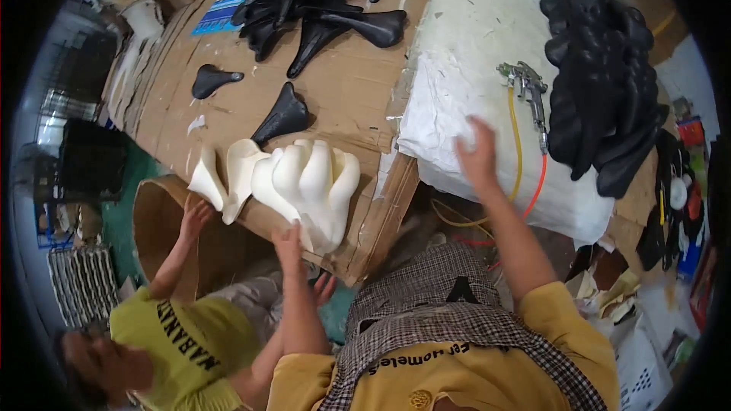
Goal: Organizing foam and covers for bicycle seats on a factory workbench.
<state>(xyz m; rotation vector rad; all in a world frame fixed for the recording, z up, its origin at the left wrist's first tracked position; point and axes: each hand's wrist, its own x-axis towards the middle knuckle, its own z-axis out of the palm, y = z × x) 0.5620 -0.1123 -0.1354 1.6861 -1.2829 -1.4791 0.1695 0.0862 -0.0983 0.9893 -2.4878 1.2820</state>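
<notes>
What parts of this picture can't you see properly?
- Head view: right hand is blurred, so its fingers can't be told apart.
- Left hand: its fingertips are hidden against the white foam saddle pieces.
- The other person's hand only partly shows at the cardboard edge.

Yellow short-sleeved shirt, dark lettering across chest; black-and-white checked apron over it; forearms bare, no gloves.

Open cardboard is left just beyond the stack of white foam saddle pads [301, 183], hemmed by a lone black saddle [284, 114] behind it, the white-wrapped bench [472, 46] beside it, and another person's hand [196, 217] at its near-left edge.
</notes>
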